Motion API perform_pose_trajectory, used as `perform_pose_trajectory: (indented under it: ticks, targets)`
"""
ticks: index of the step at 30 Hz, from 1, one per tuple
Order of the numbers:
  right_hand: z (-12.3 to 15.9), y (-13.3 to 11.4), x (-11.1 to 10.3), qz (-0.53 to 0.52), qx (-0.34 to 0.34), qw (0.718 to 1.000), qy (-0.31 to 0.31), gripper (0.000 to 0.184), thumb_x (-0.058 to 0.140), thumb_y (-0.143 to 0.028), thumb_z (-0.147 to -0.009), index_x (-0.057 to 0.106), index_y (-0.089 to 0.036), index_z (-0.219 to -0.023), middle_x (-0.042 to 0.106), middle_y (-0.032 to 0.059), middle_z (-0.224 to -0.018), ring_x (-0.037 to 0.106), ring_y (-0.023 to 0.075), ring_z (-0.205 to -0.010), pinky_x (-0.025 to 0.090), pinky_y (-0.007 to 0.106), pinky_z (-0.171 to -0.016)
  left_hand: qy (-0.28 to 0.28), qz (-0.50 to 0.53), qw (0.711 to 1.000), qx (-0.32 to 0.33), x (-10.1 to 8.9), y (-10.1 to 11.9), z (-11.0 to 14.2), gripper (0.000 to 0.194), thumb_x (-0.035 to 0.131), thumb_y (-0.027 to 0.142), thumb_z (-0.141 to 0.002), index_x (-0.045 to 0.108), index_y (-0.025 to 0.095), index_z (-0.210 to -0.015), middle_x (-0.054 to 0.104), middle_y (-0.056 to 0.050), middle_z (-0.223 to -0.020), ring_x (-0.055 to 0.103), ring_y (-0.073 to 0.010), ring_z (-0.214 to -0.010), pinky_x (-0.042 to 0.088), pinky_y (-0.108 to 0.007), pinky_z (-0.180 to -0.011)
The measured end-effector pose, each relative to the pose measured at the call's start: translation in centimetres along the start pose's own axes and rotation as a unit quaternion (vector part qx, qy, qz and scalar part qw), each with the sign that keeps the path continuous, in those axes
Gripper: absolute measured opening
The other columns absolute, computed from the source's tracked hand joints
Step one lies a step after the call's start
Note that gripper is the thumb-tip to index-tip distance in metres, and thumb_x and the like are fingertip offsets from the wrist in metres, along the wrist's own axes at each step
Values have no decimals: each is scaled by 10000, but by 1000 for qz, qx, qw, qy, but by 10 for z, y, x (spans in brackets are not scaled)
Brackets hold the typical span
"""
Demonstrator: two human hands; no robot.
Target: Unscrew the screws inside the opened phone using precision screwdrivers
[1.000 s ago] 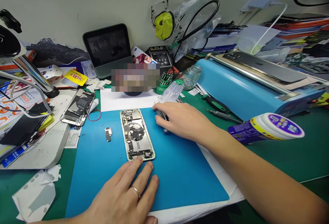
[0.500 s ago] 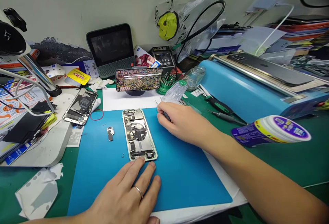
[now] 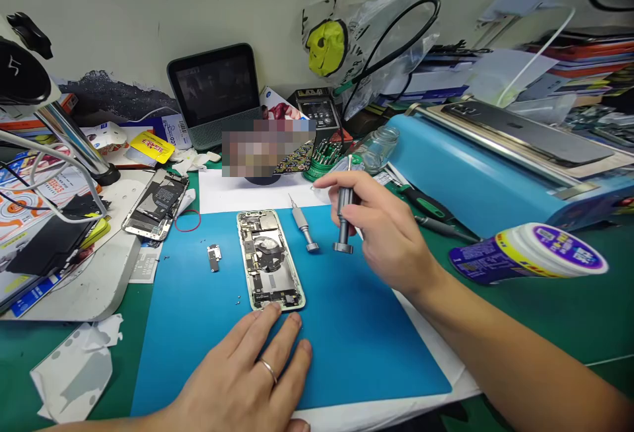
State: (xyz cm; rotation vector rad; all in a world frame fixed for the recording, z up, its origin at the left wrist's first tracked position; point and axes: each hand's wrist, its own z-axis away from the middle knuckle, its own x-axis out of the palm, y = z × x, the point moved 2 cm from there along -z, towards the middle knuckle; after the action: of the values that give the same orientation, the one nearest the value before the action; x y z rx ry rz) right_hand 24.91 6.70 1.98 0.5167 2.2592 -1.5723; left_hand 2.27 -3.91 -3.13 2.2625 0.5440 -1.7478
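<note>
An opened phone (image 3: 269, 260) with its insides showing lies lengthwise on a blue mat (image 3: 347, 339). My left hand (image 3: 242, 379), a ring on one finger, lies flat on the mat with its fingertips touching the phone's near end. My right hand (image 3: 381, 227) is raised a little to the right of the phone and pinches a small grey screwdriver (image 3: 343, 220), held upright with its tip up. A second grey screwdriver (image 3: 303, 226) lies on the mat between the phone and that hand. A small metal part (image 3: 213, 257) and tiny screws lie left of the phone.
Behind the mat are a small phone on a stand (image 3: 267, 148), a green bit holder (image 3: 321, 158), a glass jar (image 3: 379, 144) and a dark speaker screen (image 3: 212, 92). A blue machine (image 3: 470, 174) and a lying tub (image 3: 539, 257) stand right. Another opened phone (image 3: 156, 204) lies left.
My right hand has lifted off the mat's far edge with one screwdriver turned upright in its fingers, leaving the second screwdriver lying uncovered. The left hand has stayed put.
</note>
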Motion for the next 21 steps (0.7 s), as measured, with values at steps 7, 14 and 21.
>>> perform_pose_trajectory:
  ticks: [7, 14, 21]
  targets:
    - [1, -1, 6, -227, -2, 971, -68, 542, 538, -150, -804, 514, -340, -1311, 478, 2, -890, 513, 144, -653, 455, 274, -512, -13, 0, 1000, 5, 5, 0, 3, 588, 421, 475, -1052, 500, 80, -1481, 540, -178, -1497, 445, -408, -1398, 451, -511, -1109]
    - [9, -9, 18, -330, -52, 935, -120, 455, 686, -578, -895, 560, -367, -1278, 521, -19, -847, 602, 136, -647, 545, 287, -592, -8, -1, 1000, 1, 2, -1, 2, 573, 415, 481, -1057, 529, 84, -1454, 560, -170, -1476, 463, -396, -1380, 446, -494, -1109]
    - [19, -10, 27, -107, -201, 970, -88, 260, 536, -440, -1021, 712, -251, -1000, 668, 13, -757, 576, 141, -627, 501, 288, -592, 0, 2, 1000, -3, -2, -1, -2, 560, 475, 491, -1036, 563, 90, -1416, 586, -165, -1450, 501, -366, -1344, 416, -465, -1126]
